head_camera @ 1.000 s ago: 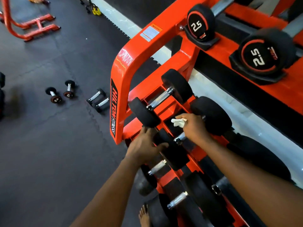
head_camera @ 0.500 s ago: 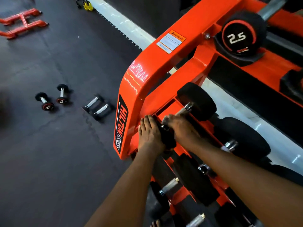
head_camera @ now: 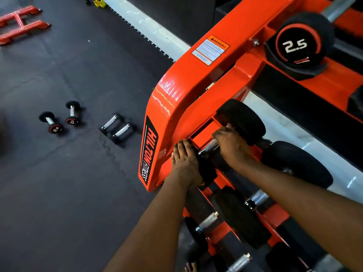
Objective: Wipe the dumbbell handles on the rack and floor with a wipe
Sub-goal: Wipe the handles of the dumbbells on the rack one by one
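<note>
The dumbbell [head_camera: 242, 119] lies at the top end of the low shelf of the orange rack [head_camera: 176, 107]. It has fat black ends and a thin shiny handle [head_camera: 210, 146] in the middle. It looks heavy and hard, so a rub will likely not make it roll. The handle is metal with a rough pattern, so a soft wipe should catch on it and not slip. The best place to take hold is the handle, with the other hand on a black end to keep it steady.

The left hand [head_camera: 184, 160] lies flat on the near black end, fingers straight, holding nothing. The right hand [head_camera: 229, 146] is curled around the far part of the handle. The wipe is not in sight. It may be under that hand, but I cannot tell.

More small dumbbells [head_camera: 71, 114] lie on the dark floor [head_camera: 59, 193], well apart from the rack.
</note>
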{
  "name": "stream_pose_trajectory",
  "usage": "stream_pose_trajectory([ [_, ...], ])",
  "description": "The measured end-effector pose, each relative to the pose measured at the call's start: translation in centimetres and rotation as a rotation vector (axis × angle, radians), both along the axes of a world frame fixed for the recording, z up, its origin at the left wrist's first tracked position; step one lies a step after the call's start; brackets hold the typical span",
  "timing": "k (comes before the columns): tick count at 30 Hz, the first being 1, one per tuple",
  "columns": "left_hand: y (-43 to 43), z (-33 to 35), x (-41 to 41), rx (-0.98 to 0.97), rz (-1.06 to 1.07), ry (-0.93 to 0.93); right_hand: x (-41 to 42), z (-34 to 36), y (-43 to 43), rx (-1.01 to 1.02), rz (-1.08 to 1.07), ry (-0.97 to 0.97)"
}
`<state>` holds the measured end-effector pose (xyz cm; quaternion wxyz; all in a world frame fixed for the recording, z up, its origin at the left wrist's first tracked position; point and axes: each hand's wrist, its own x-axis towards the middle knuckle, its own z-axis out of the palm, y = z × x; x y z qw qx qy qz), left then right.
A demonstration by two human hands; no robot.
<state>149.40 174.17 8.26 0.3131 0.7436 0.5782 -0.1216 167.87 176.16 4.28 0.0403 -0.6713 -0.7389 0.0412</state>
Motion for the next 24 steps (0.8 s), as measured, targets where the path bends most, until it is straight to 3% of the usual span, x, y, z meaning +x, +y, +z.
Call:
stream_pose_trajectory([
  [4,-0.3,-0.2,0.0,0.026,0.026,-0.015,-2.6,-0.4,-2.4,-0.072,0.424,0.062],
  [5,-0.4,-0.3,0.0,0.028,0.030,-0.019,-1.8,-0.2,-2.3,-0.059,0.405,0.070],
  [9,-0.4,-0.3,0.0,0.030,0.046,-0.029,-0.2,-0.2,-1.7,0.080,-0.072,0.000],
  [12,-0.4,-0.3,0.0,0.034,0.055,-0.036,-3.0,-1.9,-3.9,-0.036,0.144,0.103],
  [14,-0.4,-0.4,0.0,0.034,0.052,-0.033,-2.1,-1.7,-4.0,-0.004,0.303,0.196],
  [18,-0.3,-0.4,0.0,0.018,0.047,-0.008,-0.2,-0.7,-2.7,0.114,-0.026,0.057],
  [20,-0.2,-0.4,0.1,0.013,0.049,-0.006,-1.7,-1.6,-3.8,0.032,0.023,0.072],
  [22,-0.2,-0.2,0.2,0.014,0.049,-0.005,-2.0,-2.3,-5.0,0.008,0.212,0.154],
  [24,-0.3,-0.3,0.1,0.015,0.047,-0.005,-0.6,-2.4,-4.8,0.068,0.173,0.175],
])
